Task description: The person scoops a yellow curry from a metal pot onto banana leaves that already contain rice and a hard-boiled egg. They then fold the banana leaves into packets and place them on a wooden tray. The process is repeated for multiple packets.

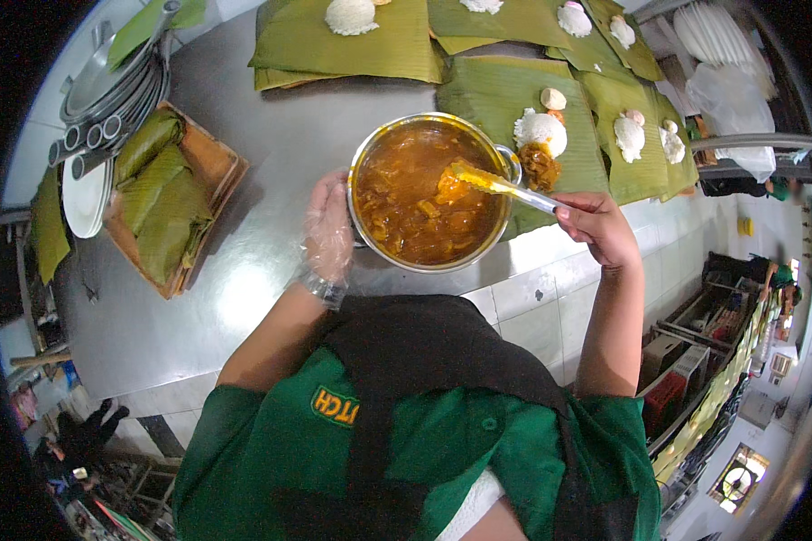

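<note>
A round metal pot (439, 268) of thick brown-orange stew (406, 167) is in front of me, at the edge of the steel table. My left hand (329, 227), in a clear plastic glove, grips the pot's left side, its fingers partly hidden. In my right hand (600, 225), bare, is the handle end of metal tongs (519, 191). Their sauce-coated tips are at the stew, over the pot's middle. Just past the pot's right handle, a banana leaf (478, 95) bears a mound of rice (541, 133), an egg (553, 98) and a brown portion of stew (539, 168).
More banana leaves (289, 54) with rice mounds line the table's far side and right. To the left, a wooden tray (230, 167) holds folded leaf parcels (164, 216), beside stacked metal pans (108, 95) and white plates (87, 200). A plastic bag (731, 99) hangs at right.
</note>
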The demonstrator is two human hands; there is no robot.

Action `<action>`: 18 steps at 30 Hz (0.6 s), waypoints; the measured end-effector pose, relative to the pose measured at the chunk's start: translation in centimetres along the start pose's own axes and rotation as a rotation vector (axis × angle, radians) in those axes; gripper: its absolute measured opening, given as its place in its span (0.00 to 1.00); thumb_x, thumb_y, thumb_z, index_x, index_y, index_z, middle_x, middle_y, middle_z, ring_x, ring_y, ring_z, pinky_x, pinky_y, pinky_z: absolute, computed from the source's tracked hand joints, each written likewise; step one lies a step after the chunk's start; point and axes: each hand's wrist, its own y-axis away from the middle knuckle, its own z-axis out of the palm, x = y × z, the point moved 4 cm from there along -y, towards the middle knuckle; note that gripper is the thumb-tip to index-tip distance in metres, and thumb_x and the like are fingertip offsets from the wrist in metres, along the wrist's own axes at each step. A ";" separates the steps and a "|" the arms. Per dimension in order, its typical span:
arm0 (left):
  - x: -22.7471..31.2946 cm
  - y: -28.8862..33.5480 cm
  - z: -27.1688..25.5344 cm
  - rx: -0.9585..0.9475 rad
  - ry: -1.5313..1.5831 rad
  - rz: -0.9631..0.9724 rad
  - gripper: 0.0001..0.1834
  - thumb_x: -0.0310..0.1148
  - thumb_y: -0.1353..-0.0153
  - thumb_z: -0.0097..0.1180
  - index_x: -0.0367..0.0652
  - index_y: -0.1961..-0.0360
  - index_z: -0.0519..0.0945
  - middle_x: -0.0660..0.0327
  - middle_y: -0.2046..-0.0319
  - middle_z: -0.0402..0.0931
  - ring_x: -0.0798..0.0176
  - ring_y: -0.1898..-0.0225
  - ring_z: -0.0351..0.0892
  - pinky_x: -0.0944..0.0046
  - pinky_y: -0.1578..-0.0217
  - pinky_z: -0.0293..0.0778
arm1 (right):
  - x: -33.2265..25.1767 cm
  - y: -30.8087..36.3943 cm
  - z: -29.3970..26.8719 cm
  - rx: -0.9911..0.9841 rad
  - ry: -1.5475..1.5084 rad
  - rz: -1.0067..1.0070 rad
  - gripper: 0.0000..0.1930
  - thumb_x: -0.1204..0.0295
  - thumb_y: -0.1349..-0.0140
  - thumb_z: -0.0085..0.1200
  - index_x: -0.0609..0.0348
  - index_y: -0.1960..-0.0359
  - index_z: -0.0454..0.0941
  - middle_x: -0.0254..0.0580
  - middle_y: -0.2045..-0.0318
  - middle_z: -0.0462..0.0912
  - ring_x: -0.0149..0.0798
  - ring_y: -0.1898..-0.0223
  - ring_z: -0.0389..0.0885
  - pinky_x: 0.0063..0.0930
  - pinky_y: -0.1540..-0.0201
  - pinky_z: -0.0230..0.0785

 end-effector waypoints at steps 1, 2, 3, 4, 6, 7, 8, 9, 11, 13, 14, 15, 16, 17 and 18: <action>0.0 0.0 -0.1 0.009 -0.029 -0.008 0.18 0.36 0.25 0.40 0.37 0.45 0.74 0.58 0.52 0.77 0.66 0.51 0.75 0.65 0.46 0.70 | 0.1 0.3 -0.6 0.024 -0.028 -0.012 0.18 0.70 0.41 0.64 0.69 0.53 0.82 0.26 0.79 0.75 0.20 0.80 0.65 0.15 0.80 0.51; 0.0 0.1 -0.2 0.014 -0.057 -0.016 0.18 0.36 0.25 0.40 0.37 0.44 0.74 0.59 0.52 0.77 0.66 0.51 0.75 0.65 0.46 0.71 | 0.2 0.8 -1.2 0.042 -0.061 -0.030 0.17 0.70 0.41 0.64 0.69 0.53 0.82 0.26 0.79 0.75 0.20 0.80 0.65 0.15 0.80 0.51; 0.1 0.2 -0.2 0.006 -0.064 -0.004 0.18 0.37 0.25 0.40 0.37 0.44 0.74 0.59 0.52 0.77 0.66 0.51 0.75 0.65 0.47 0.71 | 0.2 1.3 -1.9 0.055 -0.100 -0.053 0.17 0.70 0.41 0.63 0.69 0.53 0.82 0.26 0.79 0.75 0.20 0.80 0.65 0.15 0.80 0.51; 0.0 0.1 -0.3 0.018 -0.087 -0.034 0.18 0.37 0.25 0.41 0.37 0.44 0.74 0.59 0.52 0.77 0.66 0.51 0.75 0.65 0.47 0.71 | 0.1 1.9 -2.8 0.097 -0.095 -0.077 0.16 0.70 0.40 0.63 0.69 0.54 0.82 0.26 0.79 0.75 0.20 0.80 0.65 0.15 0.80 0.51; 0.0 0.1 -0.3 0.023 -0.095 -0.048 0.19 0.38 0.26 0.41 0.37 0.44 0.74 0.59 0.52 0.78 0.66 0.51 0.76 0.64 0.46 0.71 | -0.4 3.1 -4.8 0.162 -0.110 -0.138 0.15 0.71 0.40 0.62 0.69 0.54 0.82 0.26 0.80 0.74 0.20 0.81 0.64 0.15 0.80 0.51; 0.0 0.0 -0.3 0.021 -0.059 -0.038 0.19 0.39 0.26 0.42 0.37 0.44 0.74 0.59 0.52 0.78 0.66 0.51 0.76 0.64 0.46 0.71 | -0.6 3.6 -5.8 0.208 -0.074 -0.151 0.14 0.69 0.39 0.61 0.67 0.55 0.83 0.26 0.80 0.74 0.20 0.82 0.63 0.16 0.80 0.51; 0.1 0.0 -0.1 0.003 -0.038 -0.027 0.19 0.39 0.26 0.42 0.37 0.44 0.74 0.59 0.52 0.78 0.66 0.51 0.76 0.64 0.46 0.71 | -0.7 4.1 -6.7 0.275 -0.014 -0.123 0.14 0.69 0.39 0.61 0.66 0.56 0.83 0.26 0.81 0.73 0.20 0.82 0.62 0.16 0.80 0.50; 0.1 0.0 -0.1 0.002 -0.015 -0.034 0.19 0.39 0.26 0.42 0.36 0.44 0.74 0.58 0.52 0.78 0.66 0.51 0.76 0.64 0.46 0.71 | -0.8 4.4 -7.5 0.328 0.024 -0.098 0.14 0.68 0.39 0.61 0.66 0.56 0.83 0.26 0.81 0.73 0.20 0.83 0.62 0.16 0.80 0.50; 0.3 0.1 0.0 -0.014 -0.004 -0.031 0.19 0.40 0.26 0.42 0.36 0.45 0.74 0.58 0.52 0.77 0.66 0.51 0.75 0.63 0.46 0.71 | -0.7 4.8 -8.7 0.452 0.139 -0.044 0.13 0.65 0.39 0.61 0.64 0.60 0.84 0.25 0.82 0.72 0.20 0.83 0.62 0.18 0.80 0.50; 0.6 0.3 -0.1 -0.003 -0.077 -0.003 0.20 0.40 0.26 0.42 0.35 0.45 0.74 0.58 0.52 0.77 0.65 0.50 0.75 0.63 0.46 0.70 | -0.5 4.5 -8.9 0.483 0.300 -0.004 0.13 0.64 0.39 0.61 0.64 0.63 0.84 0.26 0.83 0.72 0.22 0.83 0.63 0.20 0.80 0.51; 0.7 0.4 -0.1 0.005 -0.104 -0.007 0.20 0.40 0.26 0.42 0.35 0.45 0.74 0.58 0.52 0.77 0.65 0.50 0.75 0.63 0.46 0.70 | -0.3 4.4 -9.0 0.522 0.381 0.038 0.13 0.64 0.39 0.61 0.64 0.65 0.85 0.26 0.83 0.71 0.22 0.83 0.63 0.21 0.80 0.52; 1.0 0.5 0.0 -0.002 -0.138 0.027 0.20 0.41 0.26 0.43 0.35 0.45 0.73 0.57 0.52 0.77 0.65 0.50 0.75 0.63 0.46 0.70 | -0.1 4.1 -8.9 0.520 0.362 0.039 0.13 0.63 0.40 0.61 0.63 0.70 0.84 0.27 0.84 0.71 0.24 0.83 0.64 0.23 0.79 0.53; 1.1 0.6 -0.1 -0.003 -0.163 0.041 0.21 0.42 0.26 0.43 0.36 0.45 0.73 0.57 0.52 0.77 0.65 0.50 0.75 0.63 0.46 0.70 | 0.1 3.9 -8.8 0.521 0.360 0.028 0.13 0.63 0.40 0.61 0.63 0.70 0.84 0.27 0.85 0.71 0.24 0.82 0.64 0.23 0.79 0.54; 1.2 0.6 0.0 -0.014 -0.122 0.056 0.21 0.42 0.26 0.44 0.36 0.44 0.72 0.57 0.53 0.77 0.65 0.50 0.74 0.63 0.46 0.70 | 0.1 3.9 -8.8 0.546 0.363 0.019 0.13 0.63 0.41 0.61 0.63 0.70 0.84 0.28 0.85 0.70 0.24 0.82 0.64 0.23 0.79 0.54; 1.3 0.6 0.1 -0.011 -0.171 0.058 0.21 0.42 0.26 0.44 0.36 0.44 0.72 0.57 0.52 0.77 0.65 0.50 0.74 0.63 0.46 0.70 | 0.1 3.9 -8.7 0.535 0.355 0.001 0.13 0.63 0.41 0.62 0.63 0.70 0.84 0.28 0.85 0.70 0.24 0.82 0.64 0.23 0.78 0.55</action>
